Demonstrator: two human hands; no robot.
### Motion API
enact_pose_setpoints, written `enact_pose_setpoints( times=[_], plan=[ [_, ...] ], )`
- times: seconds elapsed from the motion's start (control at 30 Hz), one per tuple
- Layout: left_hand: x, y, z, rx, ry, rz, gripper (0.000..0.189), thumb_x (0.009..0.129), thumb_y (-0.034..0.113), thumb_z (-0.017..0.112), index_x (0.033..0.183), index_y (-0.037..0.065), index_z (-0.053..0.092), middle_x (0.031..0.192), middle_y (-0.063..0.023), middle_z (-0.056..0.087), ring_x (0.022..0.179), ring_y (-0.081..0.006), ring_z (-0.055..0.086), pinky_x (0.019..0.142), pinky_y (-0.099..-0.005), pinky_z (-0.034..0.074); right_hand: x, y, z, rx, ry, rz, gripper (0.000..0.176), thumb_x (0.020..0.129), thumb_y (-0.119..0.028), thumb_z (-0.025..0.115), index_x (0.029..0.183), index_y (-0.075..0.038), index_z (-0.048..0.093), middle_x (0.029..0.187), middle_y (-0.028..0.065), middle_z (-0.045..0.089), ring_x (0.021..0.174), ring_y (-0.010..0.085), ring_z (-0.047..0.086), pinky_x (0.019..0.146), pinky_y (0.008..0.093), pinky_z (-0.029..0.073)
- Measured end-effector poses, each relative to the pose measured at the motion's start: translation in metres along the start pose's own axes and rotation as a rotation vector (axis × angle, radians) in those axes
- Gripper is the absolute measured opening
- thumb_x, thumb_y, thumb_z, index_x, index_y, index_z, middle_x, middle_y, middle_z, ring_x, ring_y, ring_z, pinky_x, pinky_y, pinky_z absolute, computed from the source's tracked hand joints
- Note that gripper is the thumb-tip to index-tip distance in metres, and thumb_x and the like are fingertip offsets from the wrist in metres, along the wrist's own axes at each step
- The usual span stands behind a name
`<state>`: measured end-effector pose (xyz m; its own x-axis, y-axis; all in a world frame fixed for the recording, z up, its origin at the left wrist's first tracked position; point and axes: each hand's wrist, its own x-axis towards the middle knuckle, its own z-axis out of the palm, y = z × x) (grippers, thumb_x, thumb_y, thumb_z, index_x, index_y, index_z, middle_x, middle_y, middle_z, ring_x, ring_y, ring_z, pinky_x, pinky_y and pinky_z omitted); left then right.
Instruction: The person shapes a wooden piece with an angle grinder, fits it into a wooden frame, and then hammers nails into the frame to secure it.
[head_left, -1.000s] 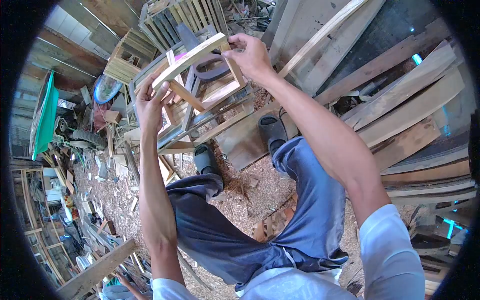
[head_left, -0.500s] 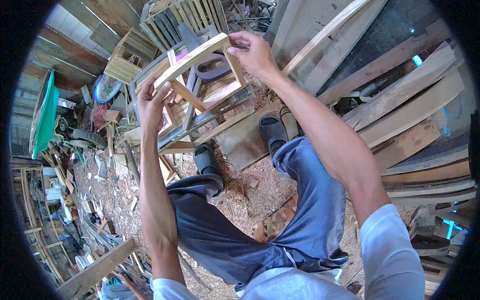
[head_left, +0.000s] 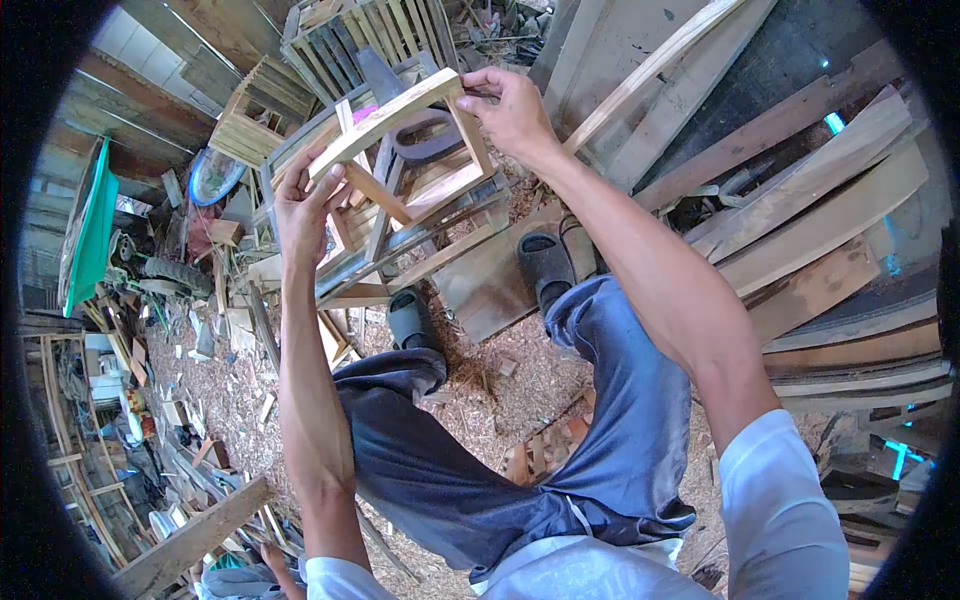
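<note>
I hold a small open wooden frame (head_left: 400,112) made of pale slats up in front of me. My left hand (head_left: 300,205) grips its lower left corner. My right hand (head_left: 510,105) grips its upper right corner. Behind the frame stands a larger grey wooden rack (head_left: 440,235) with a dark curved piece (head_left: 425,145) lying on it. My legs in blue trousers and dark sandals (head_left: 545,260) are below, on a floor of wood shavings.
Long planks (head_left: 820,190) lean in a pile at the right. Slatted crates (head_left: 360,35) stand at the top. Scrap wood and tools litter the floor at the left, by a green tray (head_left: 90,230). Another person's hand (head_left: 270,560) shows at the bottom edge.
The frame and both hands have shifted slightly; my right hand moved a little right and up along the top corner. The other person's hand at the bottom has crept further in.
</note>
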<state>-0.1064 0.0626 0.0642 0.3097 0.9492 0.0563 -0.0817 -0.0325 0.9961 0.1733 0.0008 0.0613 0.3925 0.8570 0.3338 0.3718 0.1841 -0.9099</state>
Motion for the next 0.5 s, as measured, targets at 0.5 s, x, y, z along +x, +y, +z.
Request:
enact_pose_setpoints(
  times=[0.5],
  plan=[
    [-0.003,0.001,0.0,0.007,-0.025,0.001,0.04,0.09,0.007,0.068,0.127,0.004,0.055,0.116,-0.0073,0.062,0.104,-0.0176,0.064,0.087,-0.0328,0.059,-0.001,0.006,-0.001,-0.021,-0.034,-0.019,0.033,0.08,-0.009,0.075,0.11,0.0,0.064,0.101,0.0144,0.07,0.092,0.021,0.068,0.082,0.0329,0.052]
  ],
)
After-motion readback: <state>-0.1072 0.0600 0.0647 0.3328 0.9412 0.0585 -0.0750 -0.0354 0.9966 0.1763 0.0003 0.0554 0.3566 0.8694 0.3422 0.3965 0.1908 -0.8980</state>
